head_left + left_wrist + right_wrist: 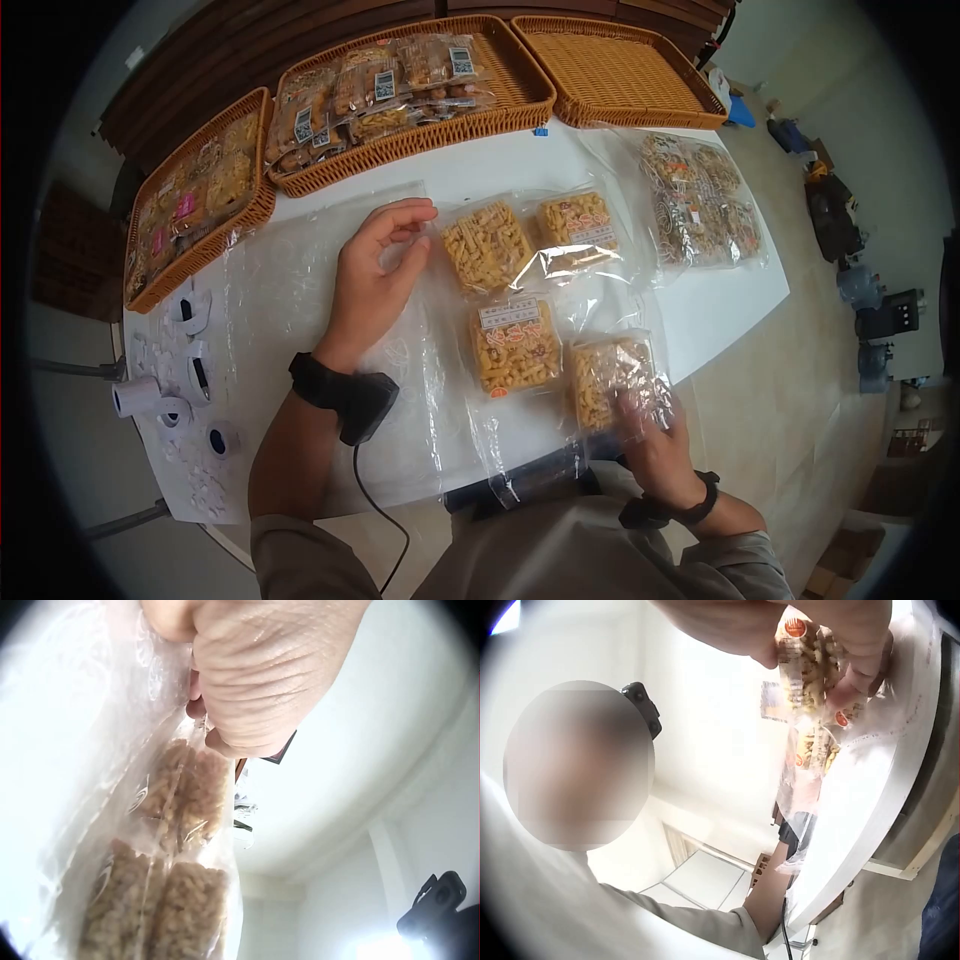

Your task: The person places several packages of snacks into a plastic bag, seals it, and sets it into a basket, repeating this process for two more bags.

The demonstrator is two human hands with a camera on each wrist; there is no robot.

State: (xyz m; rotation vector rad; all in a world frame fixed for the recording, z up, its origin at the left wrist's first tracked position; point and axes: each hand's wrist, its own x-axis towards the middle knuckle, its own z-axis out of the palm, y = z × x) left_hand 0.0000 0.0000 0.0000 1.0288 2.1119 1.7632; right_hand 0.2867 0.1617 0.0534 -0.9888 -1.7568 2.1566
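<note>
Four square packs of yellow, stick-like snack pieces lie in and under clear plastic film in front of the person, in two rows. My right hand (658,452) grips the near-right snack pack (606,372); in the right wrist view its fingers (853,684) come round the pack's side. Beside the far-left snack pack (487,247) is my left hand (372,285), its fingers loosely bent and thumb apart, at the edge of the film. A labelled snack pack (517,345) lies near-left, and another labelled one (577,228) far-right.
Wicker trays stand along the back: a left one (262,205) with packs, a middle one (535,95) with packs and an empty right one (630,70). More bagged packs (700,200) lie at right. Label rolls (135,396) sit at left. A large plastic sheet (300,290) covers the white table.
</note>
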